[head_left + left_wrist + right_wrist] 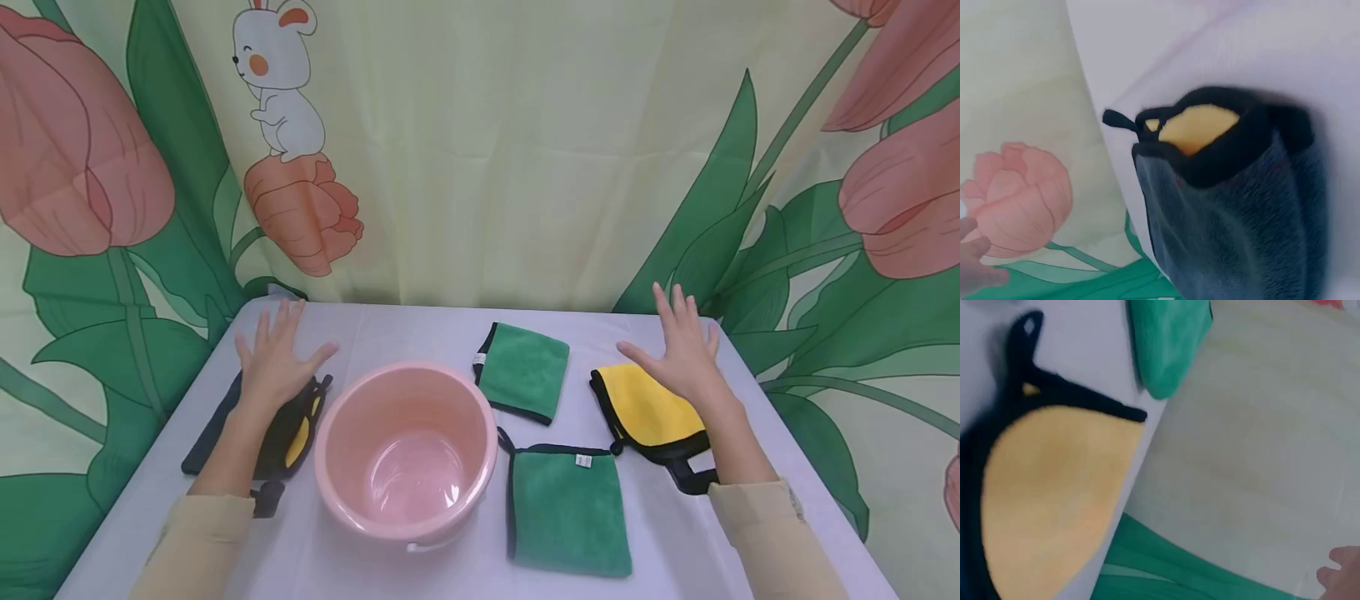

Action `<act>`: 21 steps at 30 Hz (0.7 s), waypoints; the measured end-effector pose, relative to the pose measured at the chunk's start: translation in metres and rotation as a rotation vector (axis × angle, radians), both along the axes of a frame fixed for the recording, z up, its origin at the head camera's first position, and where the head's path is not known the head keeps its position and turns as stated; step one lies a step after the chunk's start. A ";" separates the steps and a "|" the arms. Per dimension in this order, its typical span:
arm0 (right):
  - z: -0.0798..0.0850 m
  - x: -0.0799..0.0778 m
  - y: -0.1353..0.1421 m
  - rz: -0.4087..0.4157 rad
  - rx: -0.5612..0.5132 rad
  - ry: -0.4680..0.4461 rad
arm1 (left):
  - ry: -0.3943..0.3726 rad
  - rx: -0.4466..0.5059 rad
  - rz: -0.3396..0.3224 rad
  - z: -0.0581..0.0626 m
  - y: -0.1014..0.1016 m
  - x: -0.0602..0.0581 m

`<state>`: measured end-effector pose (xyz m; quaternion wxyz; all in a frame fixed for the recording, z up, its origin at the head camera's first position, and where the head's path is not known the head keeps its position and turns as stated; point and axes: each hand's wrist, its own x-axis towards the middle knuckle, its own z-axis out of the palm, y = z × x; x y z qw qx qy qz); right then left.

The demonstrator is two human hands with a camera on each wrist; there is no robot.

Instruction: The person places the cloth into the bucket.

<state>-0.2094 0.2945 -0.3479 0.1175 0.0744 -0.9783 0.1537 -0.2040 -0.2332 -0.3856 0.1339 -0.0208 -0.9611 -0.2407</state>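
My left hand (pixel 276 362), fingers spread, is raised over a dark cloth (pixel 281 442) with black edging and a yellow inner side. The left wrist view shows that dark cloth (pixel 1229 219) gaping at its yellow lining. On the other side, my right hand (pixel 681 350) is held up with fingers spread, nearest to a yellow cloth (pixel 648 404) with black trim and a strap. Neither hand holds anything. Between them stand a pink bucket (pixel 408 375), a small green cloth (pixel 525 371) and a larger green cloth (pixel 570 512) with a white tag.
A white-covered table (pixel 435 321) carries all of these. Behind it hangs a pale curtain (pixel 487 150) printed with tulips and a white cartoon animal. The bucket's white handle (pixel 435 546) hangs at its front side.
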 end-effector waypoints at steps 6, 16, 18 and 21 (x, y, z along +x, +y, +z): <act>-0.018 0.035 -0.018 0.123 -0.120 0.075 | 0.061 0.405 -0.027 0.005 0.007 0.027; -0.064 0.090 -0.044 0.233 -0.075 0.019 | -0.027 0.856 -0.049 -0.094 -0.044 0.025; -0.072 0.099 -0.047 0.270 -0.054 0.010 | -0.086 0.920 -0.058 -0.093 -0.044 0.033; -0.082 0.109 -0.051 0.324 0.005 0.013 | -0.195 0.978 -0.080 -0.059 -0.030 0.057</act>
